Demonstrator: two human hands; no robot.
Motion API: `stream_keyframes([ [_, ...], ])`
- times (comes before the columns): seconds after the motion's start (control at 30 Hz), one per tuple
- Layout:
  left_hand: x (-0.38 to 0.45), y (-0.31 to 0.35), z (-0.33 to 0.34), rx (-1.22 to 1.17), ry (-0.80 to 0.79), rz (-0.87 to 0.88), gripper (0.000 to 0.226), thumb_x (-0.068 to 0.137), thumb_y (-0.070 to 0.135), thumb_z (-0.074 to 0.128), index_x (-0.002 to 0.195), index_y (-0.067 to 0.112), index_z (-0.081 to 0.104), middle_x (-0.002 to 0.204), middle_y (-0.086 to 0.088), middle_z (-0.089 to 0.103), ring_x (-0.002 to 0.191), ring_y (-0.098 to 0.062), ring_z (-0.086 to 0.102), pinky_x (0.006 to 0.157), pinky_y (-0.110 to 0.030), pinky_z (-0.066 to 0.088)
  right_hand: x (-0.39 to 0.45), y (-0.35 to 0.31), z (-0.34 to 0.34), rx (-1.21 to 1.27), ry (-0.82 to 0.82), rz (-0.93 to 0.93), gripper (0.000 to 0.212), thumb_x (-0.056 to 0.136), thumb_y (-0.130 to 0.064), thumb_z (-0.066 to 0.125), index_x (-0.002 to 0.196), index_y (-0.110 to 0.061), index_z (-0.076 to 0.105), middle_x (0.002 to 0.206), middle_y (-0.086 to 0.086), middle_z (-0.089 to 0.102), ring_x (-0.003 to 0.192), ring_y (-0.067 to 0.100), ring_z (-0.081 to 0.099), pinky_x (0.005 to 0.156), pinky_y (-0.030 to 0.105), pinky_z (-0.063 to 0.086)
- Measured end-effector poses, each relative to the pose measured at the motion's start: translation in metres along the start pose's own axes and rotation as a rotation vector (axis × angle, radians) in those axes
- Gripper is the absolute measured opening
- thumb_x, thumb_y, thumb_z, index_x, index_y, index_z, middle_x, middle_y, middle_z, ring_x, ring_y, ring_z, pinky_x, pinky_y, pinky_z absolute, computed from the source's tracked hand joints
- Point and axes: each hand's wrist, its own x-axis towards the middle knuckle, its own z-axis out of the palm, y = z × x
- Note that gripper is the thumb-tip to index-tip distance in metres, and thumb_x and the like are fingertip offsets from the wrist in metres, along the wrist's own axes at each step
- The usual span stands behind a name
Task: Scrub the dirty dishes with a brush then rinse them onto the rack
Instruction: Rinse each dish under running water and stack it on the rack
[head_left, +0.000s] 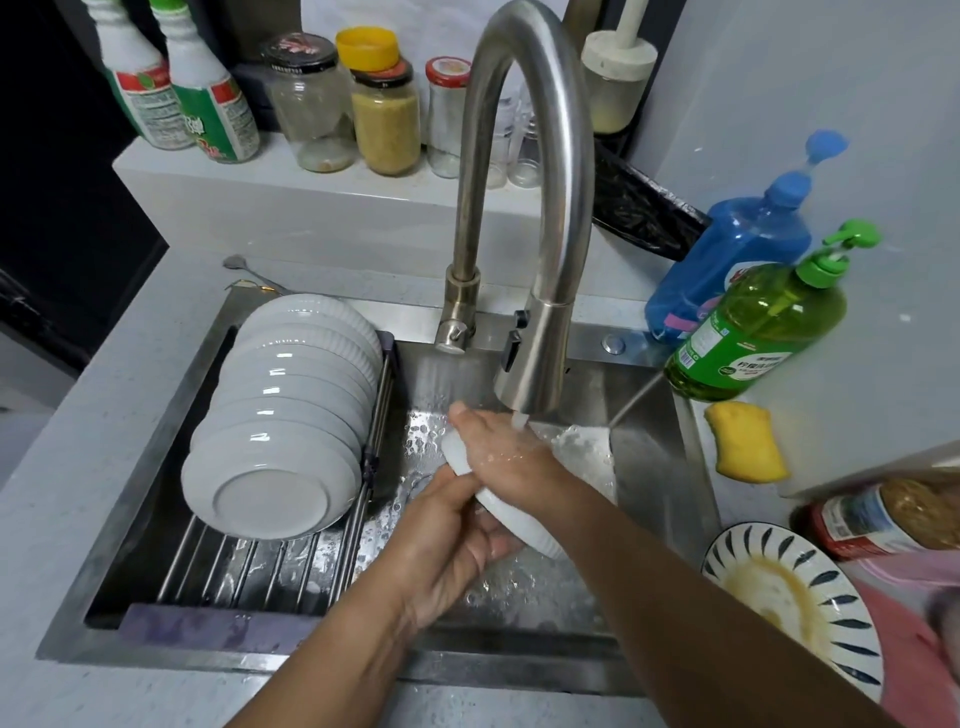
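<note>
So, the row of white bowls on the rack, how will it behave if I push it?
The white bowls look glazed and wet, so probably slippery. They lean on edge, nested, so a push may slide or topple the row on the rack.

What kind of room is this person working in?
Most likely a home kitchen: a steel sink with a running faucet, white bowls stacked on a drying rack, and jars of dry goods on the ledge behind.
</note>
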Motion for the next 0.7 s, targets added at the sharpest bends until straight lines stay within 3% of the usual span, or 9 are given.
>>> stream_keyframes([
  [0.1, 0.004, 0.007, 0.002, -0.179, 0.053, 0.002, 0.035, 0.105, 0.014, 0.042, 0.125, -0.008, 0.061, 0.123, -0.034, 0.066, 0.109, -0.041, 0.069, 0.090, -0.052, 0.058, -0.015, 0.004, 0.013, -0.124, 0.097, -0.104, 0.051, 0.108, -0.049, 0.020, 0.138, -0.027, 0.055, 0.138, 0.001, 0.058, 0.122, 0.027, 0.057, 0.105, 0.039, 0.037],
  [0.17, 0.007, 0.014, 0.002, -0.269, 0.111, 0.010, 0.038, 0.106, 0.016, 0.044, 0.125, -0.010, 0.061, 0.124, -0.034, 0.066, 0.101, -0.036, 0.073, 0.085, -0.046, 0.061, -0.025, 0.012, 0.024, -0.225, 0.284, -0.235, 0.049, 0.108, -0.049, 0.021, 0.128, -0.030, 0.062, 0.121, -0.001, 0.068, 0.109, 0.023, 0.063, 0.098, 0.039, 0.044],
  [0.23, 0.009, 0.021, -0.002, -0.326, 0.156, 0.016, 0.039, 0.106, 0.016, 0.043, 0.134, -0.010, 0.053, 0.123, -0.032, 0.067, 0.093, -0.033, 0.076, 0.077, -0.047, 0.064, -0.025, 0.027, 0.026, -0.143, 0.417, -0.275, 0.045, 0.108, -0.044, 0.027, 0.119, -0.025, 0.066, 0.099, 0.000, 0.068, 0.093, 0.021, 0.062, 0.089, 0.036, 0.049],
  [0.27, 0.009, 0.025, -0.005, -0.313, 0.176, 0.021, 0.037, 0.107, 0.016, 0.042, 0.134, -0.007, 0.052, 0.120, -0.030, 0.069, 0.092, -0.034, 0.076, 0.075, -0.051, 0.064, -0.020, 0.037, 0.025, -0.044, 0.414, -0.224, 0.045, 0.108, -0.042, 0.029, 0.114, -0.021, 0.067, 0.096, -0.001, 0.065, 0.091, 0.020, 0.060, 0.087, 0.034, 0.048],
  [0.37, 0.004, 0.038, -0.012, -0.224, 0.195, 0.040, 0.028, 0.107, 0.013, 0.042, 0.127, -0.003, 0.054, 0.106, -0.026, 0.074, 0.082, -0.034, 0.077, 0.063, -0.052, 0.064, 0.005, 0.062, 0.023, 0.285, 0.284, 0.015, 0.051, 0.101, -0.044, 0.029, 0.123, -0.015, 0.064, 0.117, 0.008, 0.065, 0.110, 0.026, 0.061, 0.097, 0.032, 0.046],
  [0.47, -0.003, 0.047, -0.016, -0.151, 0.154, 0.012, 0.027, 0.106, 0.013, 0.044, 0.123, -0.003, 0.055, 0.100, -0.021, 0.075, 0.081, -0.032, 0.076, 0.066, -0.054, 0.064, 0.024, 0.076, 0.020, 0.855, 0.190, 0.423, 0.045, 0.098, -0.054, 0.046, 0.117, -0.017, 0.064, 0.110, 0.010, 0.070, 0.101, 0.031, 0.069, 0.093, 0.051, 0.057],
  [0.53, -0.002, 0.050, -0.021, -0.095, 0.137, -0.022, 0.031, 0.104, 0.015, 0.045, 0.128, -0.003, 0.055, 0.114, -0.022, 0.071, 0.103, -0.034, 0.067, 0.074, -0.058, 0.061, 0.028, 0.084, 0.018, 1.108, 0.107, 0.472, 0.043, 0.098, -0.049, 0.053, 0.119, -0.013, 0.067, 0.109, 0.012, 0.075, 0.100, 0.035, 0.072, 0.087, 0.054, 0.058],
  [0.63, -0.002, 0.043, -0.019, -0.012, 0.106, 0.020, 0.033, 0.102, 0.018, 0.051, 0.131, 0.005, 0.057, 0.121, -0.016, 0.070, 0.104, -0.028, 0.067, 0.070, -0.045, 0.065, 0.031, 0.086, 0.024, 1.215, 0.133, 0.476, 0.043, 0.095, -0.046, 0.058, 0.117, -0.012, 0.071, 0.107, 0.012, 0.077, 0.096, 0.037, 0.074, 0.084, 0.055, 0.057],
  [0.7, 0.000, 0.025, -0.013, 0.048, 0.115, 0.154, 0.046, 0.094, 0.017, 0.067, 0.138, 0.015, 0.055, 0.128, -0.012, 0.071, 0.111, -0.026, 0.071, 0.082, -0.042, 0.062, 0.026, 0.079, 0.033, 1.246, 0.198, 0.482, 0.043, 0.093, -0.052, 0.059, 0.111, -0.015, 0.073, 0.103, 0.011, 0.078, 0.095, 0.037, 0.074, 0.087, 0.058, 0.058],
])
